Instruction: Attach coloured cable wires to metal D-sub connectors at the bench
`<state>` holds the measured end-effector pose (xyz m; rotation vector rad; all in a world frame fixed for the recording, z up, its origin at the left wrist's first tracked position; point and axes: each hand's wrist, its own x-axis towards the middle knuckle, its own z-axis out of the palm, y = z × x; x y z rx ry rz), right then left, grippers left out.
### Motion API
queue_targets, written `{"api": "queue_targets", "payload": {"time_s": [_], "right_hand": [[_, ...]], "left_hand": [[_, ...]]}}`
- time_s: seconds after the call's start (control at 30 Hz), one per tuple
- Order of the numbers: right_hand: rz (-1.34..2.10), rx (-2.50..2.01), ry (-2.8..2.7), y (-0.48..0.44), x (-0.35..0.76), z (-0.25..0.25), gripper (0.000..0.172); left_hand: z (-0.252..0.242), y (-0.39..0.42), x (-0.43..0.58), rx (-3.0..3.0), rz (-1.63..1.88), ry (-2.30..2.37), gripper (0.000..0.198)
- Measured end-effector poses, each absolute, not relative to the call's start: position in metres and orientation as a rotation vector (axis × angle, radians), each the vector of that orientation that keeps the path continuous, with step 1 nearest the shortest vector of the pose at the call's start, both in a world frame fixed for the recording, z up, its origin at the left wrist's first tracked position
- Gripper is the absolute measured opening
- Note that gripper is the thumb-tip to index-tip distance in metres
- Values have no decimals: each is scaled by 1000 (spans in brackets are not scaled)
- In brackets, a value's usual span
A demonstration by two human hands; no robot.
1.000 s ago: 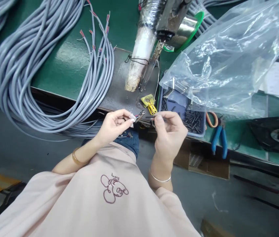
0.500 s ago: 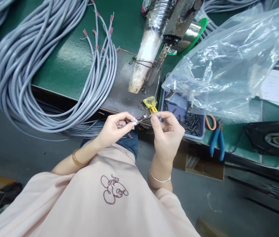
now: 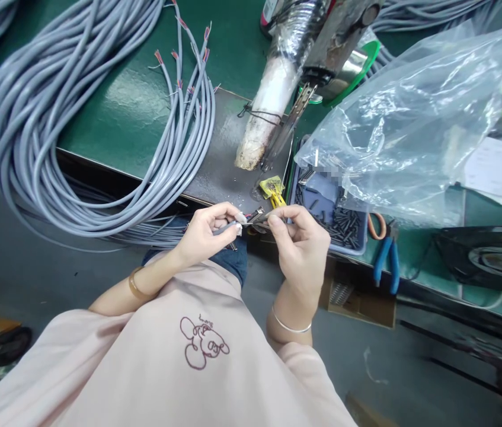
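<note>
A small wire end (image 3: 257,212), metal-tipped with thin red and dark strands, sits between the person's two hands, just off the table edge. The left hand (image 3: 213,231) grips it between thumb and forefinger; the right hand (image 3: 299,240), at about 4 o'clock of it, pinches a slim dark piece (image 3: 259,222) close against it, though whether the two join is too small to tell. At 1 o'clock lies a crinkled yellow piece (image 3: 272,187); at 3 o'clock, a bluish plastic tray (image 3: 357,251) of short black rods (image 3: 346,228). A rough-tipped white wrapped tube (image 3: 266,110) slants in from 12 o'clock. A glossy clear bag (image 3: 402,130) billows at 2 o'clock, while smooth grey cables (image 3: 19,118) loop at 10 o'clock across the green table (image 3: 117,98).
</note>
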<state>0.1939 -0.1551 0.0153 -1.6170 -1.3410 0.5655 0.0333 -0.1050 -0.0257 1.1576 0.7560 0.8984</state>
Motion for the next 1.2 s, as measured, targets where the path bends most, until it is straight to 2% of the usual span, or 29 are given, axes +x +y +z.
{"api": "queue_targets", "payload": {"time_s": [0.23,0.47,0.63,0.83,1.13,1.2], "right_hand": [[366,-1595,-1578,-162,189,19,14],[193,-1597,-1540,-166,185,15,11],[279,-1669,-1497,-163,190,16,12],[454,-1681,-1535,-164,196,22,13],[277,-1466,-1795,-170,184,11,12],[222,-1449,-1799,-171,184,9,10]], "left_hand": [[-31,-107,33,1158,870,782,11],[-31,-107,32,1158,902,802,11],[-32,-107,30,1210,893,811,15],[-29,-107,27,1456,975,781,10],[-32,-111,24,1679,1061,699,21],[-33,-112,23,1657,1078,665,19]]}}
